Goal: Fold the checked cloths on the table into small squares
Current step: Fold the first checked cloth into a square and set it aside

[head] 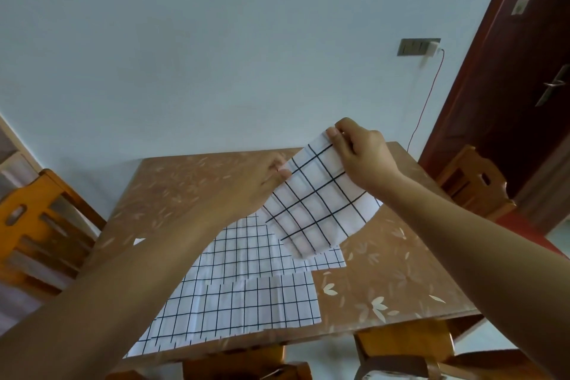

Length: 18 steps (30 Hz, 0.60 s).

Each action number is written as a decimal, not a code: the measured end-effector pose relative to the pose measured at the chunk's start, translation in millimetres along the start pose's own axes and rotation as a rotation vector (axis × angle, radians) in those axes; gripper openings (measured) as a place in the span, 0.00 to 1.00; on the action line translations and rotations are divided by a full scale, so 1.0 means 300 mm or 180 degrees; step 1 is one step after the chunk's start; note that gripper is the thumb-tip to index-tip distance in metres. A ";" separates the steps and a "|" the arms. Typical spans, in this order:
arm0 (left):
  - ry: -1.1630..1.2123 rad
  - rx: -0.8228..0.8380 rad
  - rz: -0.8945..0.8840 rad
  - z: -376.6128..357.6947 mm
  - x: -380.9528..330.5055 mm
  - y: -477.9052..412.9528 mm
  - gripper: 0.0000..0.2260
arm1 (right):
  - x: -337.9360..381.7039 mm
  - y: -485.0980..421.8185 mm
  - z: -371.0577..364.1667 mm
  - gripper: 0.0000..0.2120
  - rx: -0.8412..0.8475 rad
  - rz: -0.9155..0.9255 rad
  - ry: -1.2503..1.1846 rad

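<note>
A white cloth with a black grid (317, 203) is held up in the air above the table, folded and hanging down. My left hand (259, 182) pinches its left upper corner. My right hand (361, 154) pinches its right upper corner, higher up. Below it, more checked cloths (246, 290) lie flat and overlapping on the brown table (172, 191), reaching the near edge.
The table has a leaf pattern and stands against a pale wall. Wooden chairs stand at the left (40, 225), right (475, 182) and near side (404, 345). A dark door (521, 71) is at the right, with a wall socket (418, 46) and red cable beside it.
</note>
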<state>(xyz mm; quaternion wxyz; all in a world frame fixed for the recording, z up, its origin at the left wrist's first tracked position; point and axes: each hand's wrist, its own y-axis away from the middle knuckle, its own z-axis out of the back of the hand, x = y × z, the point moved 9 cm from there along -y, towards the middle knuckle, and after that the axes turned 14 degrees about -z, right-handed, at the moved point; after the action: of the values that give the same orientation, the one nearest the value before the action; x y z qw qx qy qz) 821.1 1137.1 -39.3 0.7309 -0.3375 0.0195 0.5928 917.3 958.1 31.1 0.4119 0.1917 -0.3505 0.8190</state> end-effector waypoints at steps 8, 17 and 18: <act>0.0898 -0.0370 0.0213 -0.019 -0.083 -0.113 0.14 | 0.015 0.017 -0.088 0.20 0.0648 -0.0152 -0.0186; 0.1343 -0.1017 0.0764 0.031 0.035 -0.064 0.09 | -0.210 0.037 -0.100 0.19 0.1187 -0.1021 -0.0745; 0.1345 -0.1046 0.0819 0.031 0.044 -0.059 0.09 | -0.226 0.039 -0.098 0.18 0.1179 -0.1154 -0.1033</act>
<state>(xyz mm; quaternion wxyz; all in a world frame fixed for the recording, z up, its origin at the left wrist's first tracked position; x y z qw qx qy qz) 837.0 1151.8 -29.5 0.5652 -0.5619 0.1176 0.5924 947.0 938.3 -34.7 0.4480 0.4513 -0.2165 0.7408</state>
